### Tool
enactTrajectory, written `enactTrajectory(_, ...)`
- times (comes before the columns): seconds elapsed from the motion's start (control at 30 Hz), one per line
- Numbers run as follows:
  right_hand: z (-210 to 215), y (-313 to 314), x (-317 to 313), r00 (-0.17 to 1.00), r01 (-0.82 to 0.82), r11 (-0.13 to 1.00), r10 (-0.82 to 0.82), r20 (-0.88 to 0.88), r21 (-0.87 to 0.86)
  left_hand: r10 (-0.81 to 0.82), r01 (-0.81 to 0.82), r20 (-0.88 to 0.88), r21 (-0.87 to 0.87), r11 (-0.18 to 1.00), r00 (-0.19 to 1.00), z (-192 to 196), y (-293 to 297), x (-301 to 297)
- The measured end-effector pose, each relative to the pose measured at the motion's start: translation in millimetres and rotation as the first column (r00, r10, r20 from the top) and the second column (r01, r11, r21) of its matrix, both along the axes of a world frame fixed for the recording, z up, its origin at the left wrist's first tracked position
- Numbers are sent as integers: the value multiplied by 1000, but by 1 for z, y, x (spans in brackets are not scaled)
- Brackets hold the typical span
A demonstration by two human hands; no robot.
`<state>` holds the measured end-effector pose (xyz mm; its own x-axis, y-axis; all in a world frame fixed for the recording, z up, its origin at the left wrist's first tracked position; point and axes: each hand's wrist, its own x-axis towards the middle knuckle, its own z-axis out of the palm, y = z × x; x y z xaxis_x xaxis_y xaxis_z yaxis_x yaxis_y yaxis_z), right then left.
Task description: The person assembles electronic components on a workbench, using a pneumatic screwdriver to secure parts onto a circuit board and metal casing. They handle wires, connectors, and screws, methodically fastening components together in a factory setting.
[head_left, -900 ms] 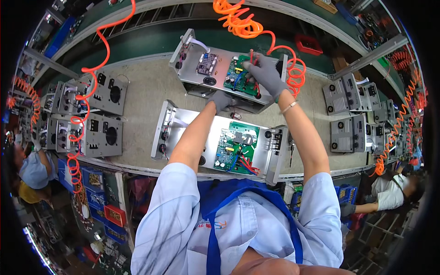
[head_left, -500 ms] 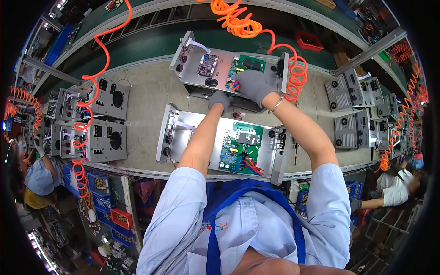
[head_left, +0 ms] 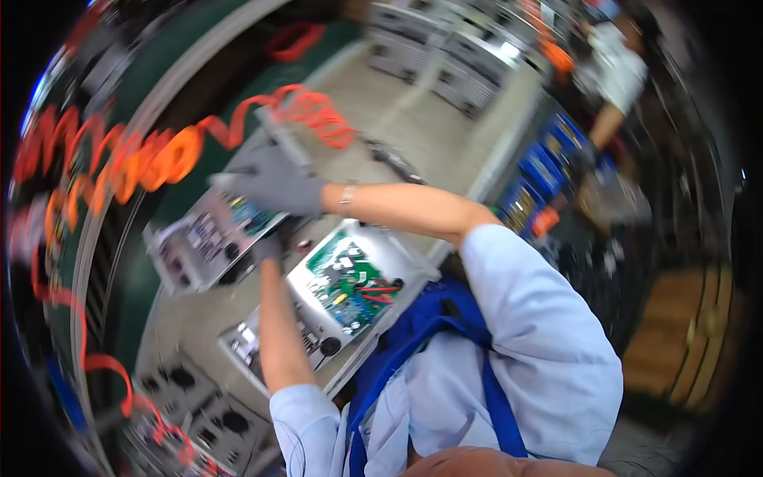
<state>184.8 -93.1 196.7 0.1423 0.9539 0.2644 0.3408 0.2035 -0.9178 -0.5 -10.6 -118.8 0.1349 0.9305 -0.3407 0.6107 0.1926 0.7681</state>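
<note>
The far open metal chassis (head_left: 168, 264) stands on the workbench, carrying a small dark circuit board (head_left: 205, 236) and a green board (head_left: 253, 216). Over its right part reaches my right hand (head_left: 278, 181), in a grey glove, covering some of the green board. Blur hides how its fingers are set and whether they hold anything. My left hand (head_left: 269, 246), also gloved, is at the chassis's near edge, its fingers mostly out of sight. Closer to me lies a second open chassis (head_left: 304, 292) with a larger green circuit board (head_left: 347, 286) and red wires (head_left: 380, 296).
Coiled red-orange hose (head_left: 322, 119) hangs over the far chassis. A dark elongated tool (head_left: 393, 161) lies on the bench beyond my right forearm. Grey units (head_left: 473, 75) stand at upper right, others (head_left: 230, 429) at lower left. Blue bins (head_left: 544, 167) and a co-worker (head_left: 620, 67) are right.
The whole view has swung round and blurred, so the bench now runs diagonally. My right hand has shifted toward the far chassis's right end; the left stays by its near edge.
</note>
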Motion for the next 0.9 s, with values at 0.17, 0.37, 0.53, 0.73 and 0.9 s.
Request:
enactTrajectory(0.17,97,-80,50,901,54,924,118,-418,378,-79,18,-163,-345,938,984,64,-5,14)
enactTrajectory(0.37,6,-232,140,917,337,865,-391,80,373,-305,243,-234,-261,934,923,87,8,-21)
enactTrajectory(0.53,-100,-441,277,442,814,550,-794,417,184,-36,15,92,223,975,995,220,-85,23)
enactTrajectory(0.73,-154,-734,418,-435,800,-599,-620,653,-35,-45,-101,208,640,762,977,314,-214,87)
enactTrajectory(0.9,-222,-884,506,-578,522,-792,-601,552,-316,-138,-33,201,670,742,970,325,-279,174)
